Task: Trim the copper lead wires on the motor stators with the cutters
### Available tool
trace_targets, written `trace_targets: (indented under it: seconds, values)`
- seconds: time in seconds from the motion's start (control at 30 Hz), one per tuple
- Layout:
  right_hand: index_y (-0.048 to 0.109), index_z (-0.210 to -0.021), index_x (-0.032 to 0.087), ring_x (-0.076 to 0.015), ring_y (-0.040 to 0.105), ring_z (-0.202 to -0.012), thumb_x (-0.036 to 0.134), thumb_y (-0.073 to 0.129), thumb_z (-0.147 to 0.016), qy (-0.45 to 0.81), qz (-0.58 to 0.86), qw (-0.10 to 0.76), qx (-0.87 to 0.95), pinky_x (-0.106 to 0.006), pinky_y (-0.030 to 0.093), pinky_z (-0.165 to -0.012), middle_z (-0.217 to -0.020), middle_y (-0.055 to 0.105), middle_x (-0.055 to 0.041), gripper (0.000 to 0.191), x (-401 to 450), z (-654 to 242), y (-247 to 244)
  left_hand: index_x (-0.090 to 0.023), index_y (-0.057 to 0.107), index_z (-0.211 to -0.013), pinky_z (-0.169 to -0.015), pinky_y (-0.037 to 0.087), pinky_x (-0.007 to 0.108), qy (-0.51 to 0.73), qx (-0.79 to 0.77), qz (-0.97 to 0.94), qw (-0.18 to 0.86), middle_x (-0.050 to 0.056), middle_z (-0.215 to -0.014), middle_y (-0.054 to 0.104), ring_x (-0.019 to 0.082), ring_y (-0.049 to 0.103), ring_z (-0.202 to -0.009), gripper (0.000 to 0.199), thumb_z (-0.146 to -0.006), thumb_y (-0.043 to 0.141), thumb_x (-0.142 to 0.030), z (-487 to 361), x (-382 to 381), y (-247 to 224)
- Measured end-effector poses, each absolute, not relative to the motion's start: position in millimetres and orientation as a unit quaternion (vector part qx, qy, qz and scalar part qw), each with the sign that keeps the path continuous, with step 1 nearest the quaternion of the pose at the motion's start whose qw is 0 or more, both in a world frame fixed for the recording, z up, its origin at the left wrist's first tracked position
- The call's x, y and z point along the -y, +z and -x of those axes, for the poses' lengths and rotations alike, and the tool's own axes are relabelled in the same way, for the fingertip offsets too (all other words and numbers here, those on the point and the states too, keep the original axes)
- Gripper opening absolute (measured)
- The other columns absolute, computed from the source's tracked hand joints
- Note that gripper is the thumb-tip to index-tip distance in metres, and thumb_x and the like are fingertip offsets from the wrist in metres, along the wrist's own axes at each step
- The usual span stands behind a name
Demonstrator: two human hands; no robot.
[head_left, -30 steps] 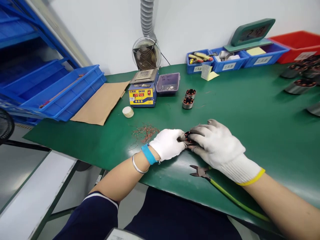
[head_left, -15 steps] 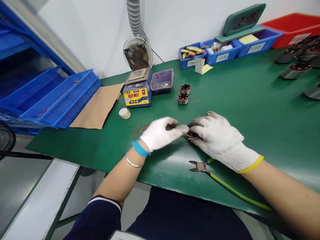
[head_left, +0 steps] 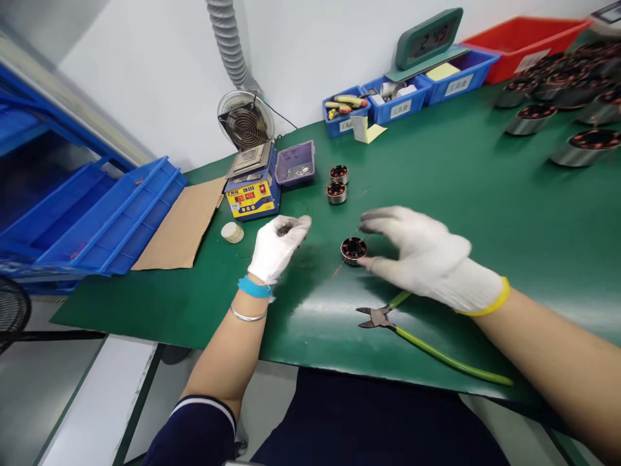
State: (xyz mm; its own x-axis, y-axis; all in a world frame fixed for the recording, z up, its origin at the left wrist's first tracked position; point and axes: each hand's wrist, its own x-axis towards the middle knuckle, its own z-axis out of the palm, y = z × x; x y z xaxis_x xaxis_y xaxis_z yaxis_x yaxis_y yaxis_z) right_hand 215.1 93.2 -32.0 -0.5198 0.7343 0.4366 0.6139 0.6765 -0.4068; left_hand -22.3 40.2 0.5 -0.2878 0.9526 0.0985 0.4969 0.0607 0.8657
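Observation:
On the green table lies a small motor stator (head_left: 354, 250), a metal ring with copper windings and a thin wire trailing from its lower left. My right hand (head_left: 412, 249), in a white glove, is spread beside it on the right, thumb near its rim and fingers apart. Left of the stator, my gloved left hand (head_left: 281, 243) is raised with its fingers pinched together; what it holds, if anything, cannot be made out. Cutting pliers (head_left: 381, 317) with green handles lie in front of my right hand, jaws open. Further back, two more stators (head_left: 336, 192) stand close together.
A blue-and-yellow solder pot (head_left: 252, 197) stands at the back left, beside a purple tray (head_left: 295, 163) and a fume fan (head_left: 246, 126). A round white piece (head_left: 232, 233) lies near brown cardboard (head_left: 179, 226). Blue bins (head_left: 400, 107) line the wall; several larger stators (head_left: 585, 147) stand at right.
My left hand has moved left, away from the stator. My right hand has opened and let go of it, leaving it on the table. The view has shifted slightly.

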Motion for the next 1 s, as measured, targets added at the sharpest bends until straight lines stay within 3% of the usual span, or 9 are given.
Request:
trace_targets:
  seconds: [0.13, 0.2, 0.33, 0.57, 0.63, 0.7, 0.77, 0.9, 1.0]
  values:
    - [0.077, -0.075, 0.027, -0.0249, 0.062, -0.060, 0.065, 0.071, -0.075, 0.227, 0.598, 0.200, 0.743, -0.041, 0.047, -0.062, -0.070, 0.071, -0.0046, 0.038, -105.4, -235.9, -21.2, -0.012, 0.062, -0.123, -0.087, 0.058, 0.028, 0.428, -0.653, -0.528, 0.334, 0.014, -0.122, 0.072, 0.019, 0.072, -0.100, 0.065, -0.071, 0.085, -0.042, -10.8, -49.1, -21.3]
    - [0.077, -0.070, 0.028, -0.0217, 0.057, -0.052, 0.062, 0.074, -0.072, 0.284, 0.607, 0.151, 0.727, -0.038, 0.042, -0.059, -0.061, 0.068, -0.0024, 0.034, -108.1, -232.3, -22.4, -0.016, 0.062, -0.127, -0.094, 0.058, 0.032, 0.337, -0.667, -0.575, 0.333, 0.012, -0.125, 0.072, 0.023, 0.072, -0.107, 0.071, -0.067, 0.088, -0.044, -26.9, -48.3, -27.9]
    - [0.079, -0.075, 0.029, -0.0221, 0.063, -0.060, 0.051, 0.072, -0.076, 0.346, 0.578, 0.191, 0.714, -0.035, 0.043, -0.060, -0.066, 0.072, -0.0003, 0.024, -102.1, -203.0, -33.1, -0.023, 0.068, -0.099, -0.086, 0.059, 0.037, 0.235, -0.686, -0.619, 0.300, 0.005, -0.102, 0.077, 0.026, 0.074, -0.096, 0.043, -0.070, 0.083, -0.051, -39.3, -38.7, -28.2]
    - [0.074, -0.094, 0.019, -0.0176, 0.068, -0.067, 0.037, 0.042, -0.102, 0.427, 0.590, 0.263, 0.633, -0.034, 0.055, -0.071, -0.081, 0.076, -0.0087, 0.038, -117.9, -203.8, -32.2, -0.025, 0.063, -0.088, -0.080, 0.057, 0.036, 0.193, -0.701, -0.635, 0.261, 0.003, -0.099, 0.078, 0.025, 0.073, -0.091, 0.039, -0.069, 0.081, -0.054, -34.5, -20.6, -26.8]
    - [0.075, -0.088, 0.019, -0.0178, 0.066, -0.063, 0.042, 0.049, -0.101, 0.439, 0.588, 0.247, 0.632, -0.033, 0.054, -0.068, -0.072, 0.074, -0.0070, 0.037, -115.9, -208.7, -26.6, -0.025, 0.065, -0.090, -0.080, 0.056, 0.036, 0.194, -0.706, -0.625, 0.271, 0.003, -0.098, 0.078, 0.025, 0.073, -0.091, 0.039, -0.069, 0.082, -0.054, -35.1, -17.7, -25.8]
    - [0.075, -0.076, 0.021, -0.0187, 0.066, -0.062, 0.044, 0.075, -0.086, 0.457, 0.569, 0.214, 0.650, -0.032, 0.053, -0.066, -0.063, 0.070, -0.0022, 0.025, -105.5, -204.7, -22.1, -0.025, 0.065, -0.093, -0.080, 0.054, 0.036, 0.186, -0.717, -0.619, 0.261, 0.004, -0.097, 0.078, 0.027, 0.073, -0.093, 0.039, -0.069, 0.081, -0.052, -36.3, -15.6, -22.9]
    - [0.077, -0.078, 0.023, -0.0174, 0.069, -0.074, 0.035, 0.087, -0.077, 0.472, 0.536, 0.208, 0.668, -0.029, 0.054, -0.073, -0.074, 0.074, 0.0015, 0.016, -95.5, -192.7, -21.7, -0.023, 0.065, -0.093, -0.077, 0.052, 0.037, 0.173, -0.724, -0.625, 0.235, 0.007, -0.097, 0.077, 0.030, 0.073, -0.094, 0.035, -0.073, 0.078, -0.049, -36.9, -14.6, -19.7]
    - [0.070, -0.105, 0.015, -0.0154, 0.068, -0.079, 0.039, 0.067, -0.099, 0.457, 0.555, 0.251, 0.648, -0.034, 0.060, -0.074, -0.096, 0.072, -0.0034, 0.025, -106.9, -179.7, -30.0, -0.023, 0.065, -0.087, -0.077, 0.051, 0.034, 0.152, -0.732, -0.621, 0.236, 0.005, -0.091, 0.077, 0.026, 0.072, -0.088, 0.024, -0.076, 0.074, -0.042, -33.8, -16.9, -20.3]
    - [0.066, -0.119, 0.016, -0.0172, 0.069, -0.088, 0.041, 0.063, -0.102, 0.420, 0.569, 0.300, 0.640, -0.036, 0.061, -0.076, -0.109, 0.070, -0.0066, 0.030, -124.9, -196.7, -35.1, -0.023, 0.067, -0.092, -0.079, 0.053, 0.034, 0.135, -0.730, -0.620, 0.251, 0.007, -0.098, 0.078, 0.027, 0.074, -0.094, 0.031, -0.077, 0.070, -0.050, -28.2, -20.4, -26.3]
